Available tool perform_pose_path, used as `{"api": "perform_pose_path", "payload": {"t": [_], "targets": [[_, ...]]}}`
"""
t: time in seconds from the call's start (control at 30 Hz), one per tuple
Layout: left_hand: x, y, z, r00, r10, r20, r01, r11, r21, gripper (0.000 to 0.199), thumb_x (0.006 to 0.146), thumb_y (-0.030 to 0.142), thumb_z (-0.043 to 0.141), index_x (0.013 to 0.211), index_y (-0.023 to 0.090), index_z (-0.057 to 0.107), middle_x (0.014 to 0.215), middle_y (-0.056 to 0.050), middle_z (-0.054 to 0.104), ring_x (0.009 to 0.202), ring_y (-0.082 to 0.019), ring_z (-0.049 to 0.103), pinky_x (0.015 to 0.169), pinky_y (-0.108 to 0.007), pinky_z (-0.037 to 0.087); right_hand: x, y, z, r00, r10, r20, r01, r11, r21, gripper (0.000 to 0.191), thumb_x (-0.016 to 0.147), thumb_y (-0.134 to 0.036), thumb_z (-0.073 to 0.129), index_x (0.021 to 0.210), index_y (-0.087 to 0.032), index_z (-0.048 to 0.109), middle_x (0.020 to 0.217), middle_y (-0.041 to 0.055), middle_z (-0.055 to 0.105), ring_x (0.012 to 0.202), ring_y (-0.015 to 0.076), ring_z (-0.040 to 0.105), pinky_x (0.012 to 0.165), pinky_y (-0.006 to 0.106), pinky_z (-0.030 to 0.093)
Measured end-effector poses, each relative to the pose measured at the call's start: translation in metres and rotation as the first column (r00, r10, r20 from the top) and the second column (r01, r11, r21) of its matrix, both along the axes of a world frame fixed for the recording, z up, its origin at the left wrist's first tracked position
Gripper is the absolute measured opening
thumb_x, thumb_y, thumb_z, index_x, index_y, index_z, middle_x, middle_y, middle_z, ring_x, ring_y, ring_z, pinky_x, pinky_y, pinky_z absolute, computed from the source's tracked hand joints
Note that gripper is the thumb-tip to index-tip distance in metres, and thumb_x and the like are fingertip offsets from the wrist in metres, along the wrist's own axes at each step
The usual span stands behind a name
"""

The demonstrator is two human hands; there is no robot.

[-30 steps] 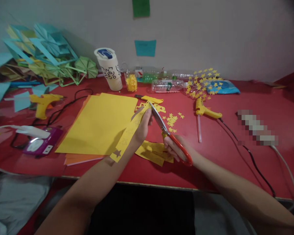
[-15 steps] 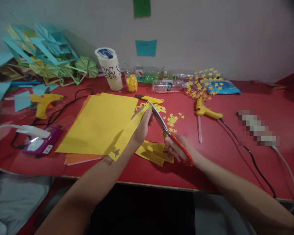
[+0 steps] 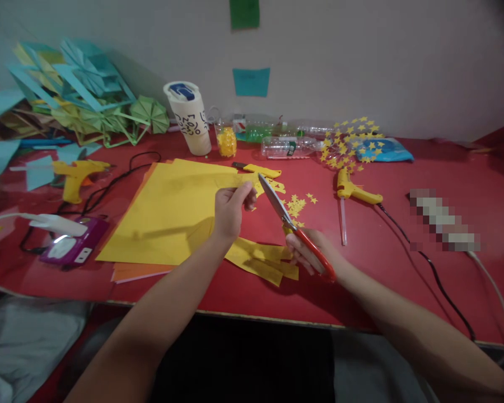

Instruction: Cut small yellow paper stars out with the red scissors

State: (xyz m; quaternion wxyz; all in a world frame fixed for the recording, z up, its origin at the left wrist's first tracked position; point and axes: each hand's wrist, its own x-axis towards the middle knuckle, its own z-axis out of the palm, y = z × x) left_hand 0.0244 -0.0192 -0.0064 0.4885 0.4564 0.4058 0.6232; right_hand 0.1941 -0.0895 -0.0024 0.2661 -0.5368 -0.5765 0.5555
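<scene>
My right hand (image 3: 308, 252) is closed around the handles of red-handled scissors (image 3: 283, 215). Their blades look closed and point up and away, toward my left hand. Pinched in my left hand (image 3: 231, 210) is a yellow paper strip (image 3: 235, 179), blurred and seen almost edge-on over the yellow sheets (image 3: 163, 207). Small cut-out yellow stars (image 3: 295, 206) lie in a loose pile beyond the scissors. More yellow strips (image 3: 260, 262) rest on the table between my wrists. Behind the blade tips are a paper scrap (image 3: 278, 188) and a yellow utility knife (image 3: 262, 170).
On the red table (image 3: 378, 268), a glue gun (image 3: 353, 190) sits right, another (image 3: 75, 173) left near a purple power socket (image 3: 73, 243). A white tumbler (image 3: 189, 120), a cup of yellow pieces (image 3: 227, 141) and plastic bottles (image 3: 288, 147) line the wall. Another person's arm shows far left.
My left hand has moved left, away from the blades, and turned. The yellow strip has swung from along my forearm to above the sheets. The scissors have barely moved.
</scene>
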Motion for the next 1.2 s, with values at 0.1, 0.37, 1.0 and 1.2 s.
{"api": "perform_pose_path", "payload": {"t": [0.1, 0.37, 1.0, 1.2], "targets": [[-0.002, 0.003, 0.003, 0.999, 0.004, 0.043, -0.006, 1.0, 0.03, 0.022, 0.076, 0.026, 0.058, 0.057, 0.016, 0.053, 0.049, 0.003, 0.054, 0.041, -0.004, 0.046, 0.042, -0.019, 0.037, 0.001, 0.0, -0.002, 1.0, 0.012, -0.017, -0.011, 1.0, 0.012, 0.042, 0.077, -0.055, 0.058, 0.059, -0.022, 0.038, 0.037, -0.0122, 0.033, 0.027, 0.0049, 0.035, 0.049, 0.027, 0.05], [-0.008, 0.008, 0.004, 0.999, 0.028, -0.026, -0.025, 0.994, 0.106, 0.02, 0.079, 0.022, 0.053, 0.06, 0.017, 0.049, 0.052, 0.004, 0.055, 0.044, -0.003, 0.047, 0.045, -0.018, 0.04, 0.002, 0.001, 0.001, 1.0, 0.013, 0.005, -0.013, 1.0, 0.011, 0.044, 0.075, -0.057, 0.06, 0.058, -0.022, 0.04, 0.037, -0.0108, 0.034, 0.029, 0.0057, 0.037, 0.045, 0.025, 0.047], [-0.016, 0.013, 0.008, 0.983, -0.01, -0.186, 0.039, 0.987, 0.154, 0.016, 0.077, 0.018, 0.054, 0.061, 0.017, 0.053, 0.051, 0.004, 0.054, 0.042, -0.004, 0.047, 0.043, -0.018, 0.039, 0.011, 0.006, -0.002, 0.994, 0.064, 0.088, -0.064, 0.998, -0.004, 0.043, 0.077, -0.056, 0.061, 0.061, -0.02, 0.043, 0.042, -0.0074, 0.04, 0.032, 0.0059, 0.037, 0.035, 0.021, 0.031], [-0.017, 0.012, 0.008, 0.978, -0.012, -0.208, 0.043, 0.989, 0.141, 0.017, 0.077, 0.019, 0.054, 0.06, 0.017, 0.051, 0.051, 0.004, 0.054, 0.043, -0.004, 0.048, 0.044, -0.018, 0.04, 0.01, 0.006, -0.001, 0.995, 0.057, 0.081, -0.058, 0.998, 0.002, 0.045, 0.077, -0.056, 0.06, 0.059, -0.021, 0.04, 0.041, -0.0066, 0.041, 0.032, 0.0062, 0.037, 0.036, 0.023, 0.032]]}}
